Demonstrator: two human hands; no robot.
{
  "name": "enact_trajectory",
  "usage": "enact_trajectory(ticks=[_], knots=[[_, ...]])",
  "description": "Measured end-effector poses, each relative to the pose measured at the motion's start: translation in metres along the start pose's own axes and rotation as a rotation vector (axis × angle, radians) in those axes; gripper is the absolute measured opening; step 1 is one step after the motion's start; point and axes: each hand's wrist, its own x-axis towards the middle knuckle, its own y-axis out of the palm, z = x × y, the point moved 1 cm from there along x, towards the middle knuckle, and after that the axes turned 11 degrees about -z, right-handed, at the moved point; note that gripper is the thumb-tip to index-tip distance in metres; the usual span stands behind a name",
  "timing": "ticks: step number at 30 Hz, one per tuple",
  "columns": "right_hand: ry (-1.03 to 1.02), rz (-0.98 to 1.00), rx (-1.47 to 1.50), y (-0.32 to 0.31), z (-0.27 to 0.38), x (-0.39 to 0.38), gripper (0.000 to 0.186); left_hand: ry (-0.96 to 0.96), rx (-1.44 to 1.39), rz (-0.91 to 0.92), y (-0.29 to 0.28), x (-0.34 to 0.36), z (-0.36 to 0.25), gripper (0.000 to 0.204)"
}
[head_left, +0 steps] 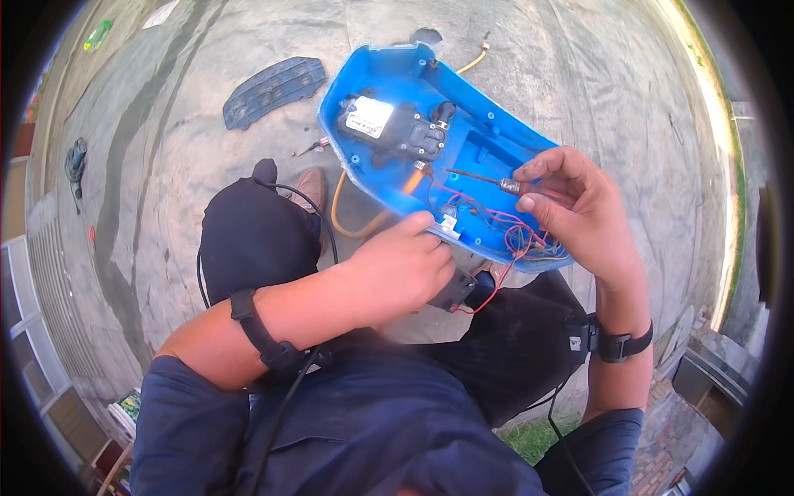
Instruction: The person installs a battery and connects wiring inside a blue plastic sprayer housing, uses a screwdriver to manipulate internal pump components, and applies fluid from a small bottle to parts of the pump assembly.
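Note:
A blue plastic housing [389, 178] lies open side up in front of me, tilted across my view. In it sit a black pump [405, 132] with a white label and a tangle of red and dark wires [517, 236]. My right hand [571, 194] pinches a screwdriver [510, 186] over the housing, its thin shaft pointing left. My left hand [397, 269] is closed at the near rim, beside a small white switch-like part [448, 225]; its fingertips are partly hidden. Just right of that hand is a black box [455, 291] with a red wire.
A dark curved panel [275, 89] lies on the concrete floor [198, 149] beyond the housing. A yellow hose [337, 207] loops out on the near left. A small red-tipped tool [313, 147] lies by the left rim. Far left is a dark green power tool [77, 169].

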Motion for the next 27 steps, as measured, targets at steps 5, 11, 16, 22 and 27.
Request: enact_trajectory(ticks=[5, 11, 16, 22, 27], knots=[[-0.044, -0.121, 0.008, 0.010, -0.005, -0.020, 0.022, -0.002, -0.039, -0.075, 0.003, -0.003, 0.004, 0.010], [-0.119, -0.457, 0.164, 0.030, -0.069, -0.050, 0.020, 0.040, 0.003, 0.000, 0.009, 0.001, 0.008, 0.028], [-0.193, -0.608, 0.144, 0.038, -0.083, -0.044, 0.019, 0.045, 0.003, -0.073, 0.004, 0.003, 0.010, 0.012], [-0.205, -0.682, 0.121, 0.038, -0.085, -0.035, 0.019, 0.054, -0.044, -0.051, -0.005, 0.001, 0.002, 0.018], [-0.259, -0.740, 0.063, 0.042, -0.087, -0.035, 0.017, 0.106, -0.091, 0.089, -0.019, -0.005, -0.008, 0.025]])
